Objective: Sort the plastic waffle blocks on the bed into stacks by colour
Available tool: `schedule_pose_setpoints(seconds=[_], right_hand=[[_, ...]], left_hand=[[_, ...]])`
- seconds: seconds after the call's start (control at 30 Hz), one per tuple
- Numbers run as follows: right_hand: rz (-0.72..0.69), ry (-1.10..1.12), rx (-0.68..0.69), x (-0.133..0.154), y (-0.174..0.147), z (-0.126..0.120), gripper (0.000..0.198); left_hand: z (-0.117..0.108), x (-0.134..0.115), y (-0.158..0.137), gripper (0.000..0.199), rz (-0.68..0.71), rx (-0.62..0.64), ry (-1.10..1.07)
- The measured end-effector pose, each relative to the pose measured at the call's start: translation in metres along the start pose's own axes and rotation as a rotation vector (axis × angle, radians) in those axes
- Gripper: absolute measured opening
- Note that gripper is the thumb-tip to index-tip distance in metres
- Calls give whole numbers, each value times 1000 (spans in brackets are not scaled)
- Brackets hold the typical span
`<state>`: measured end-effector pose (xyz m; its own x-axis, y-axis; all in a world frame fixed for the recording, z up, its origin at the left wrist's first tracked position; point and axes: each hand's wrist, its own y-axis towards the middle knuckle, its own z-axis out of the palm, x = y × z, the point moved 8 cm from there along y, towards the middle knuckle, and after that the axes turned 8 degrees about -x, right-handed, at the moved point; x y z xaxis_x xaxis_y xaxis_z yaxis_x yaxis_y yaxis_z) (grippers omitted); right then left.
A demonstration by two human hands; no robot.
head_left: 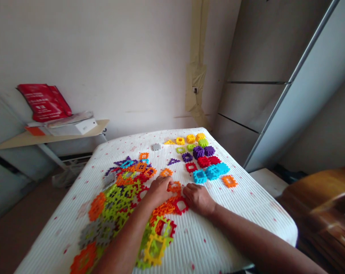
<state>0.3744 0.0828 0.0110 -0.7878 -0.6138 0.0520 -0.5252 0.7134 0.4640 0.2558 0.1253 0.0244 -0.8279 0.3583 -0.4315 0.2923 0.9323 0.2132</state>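
Observation:
My left hand (161, 190) is closed at the right edge of the loose pile, its thumb and fingers on an orange square building piece (175, 186). Opposite it, my right hand (199, 198) is curled with its knuckles up, close beside a red square frame piece (181, 205); whatever lies under its fingers is hidden. A stack of orange pieces (164, 208) lies just below my left hand. Another orange piece (166, 172) rests flat beyond its fingertips. Under and left of my left forearm spreads a mixed heap of green interlocking pieces (118, 199).
Sorted stacks stand at the back right: yellow pieces (191, 138), purple pieces (199, 152), red pieces (203, 161) and blue pieces (212, 172). A lone orange piece (229, 181) lies beside them. A shelf (104, 125) with boxes is at left, a refrigerator (255, 95) at right.

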Motion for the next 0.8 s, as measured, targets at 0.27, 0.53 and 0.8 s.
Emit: schedule_pose_setpoints(seconds=[0.27, 0.53, 0.8], right_hand=[[0, -13, -5, -1, 0, 1, 18], [-8, 22, -22, -1, 0, 1, 18], [-11, 23, -30, -2, -2, 2, 20]], left_hand=[[-3, -1, 0, 22, -32, -55, 15], [-27, -9, -17, 28, -2, -186, 40], [-41, -1, -51, 31, 17, -410, 8]])
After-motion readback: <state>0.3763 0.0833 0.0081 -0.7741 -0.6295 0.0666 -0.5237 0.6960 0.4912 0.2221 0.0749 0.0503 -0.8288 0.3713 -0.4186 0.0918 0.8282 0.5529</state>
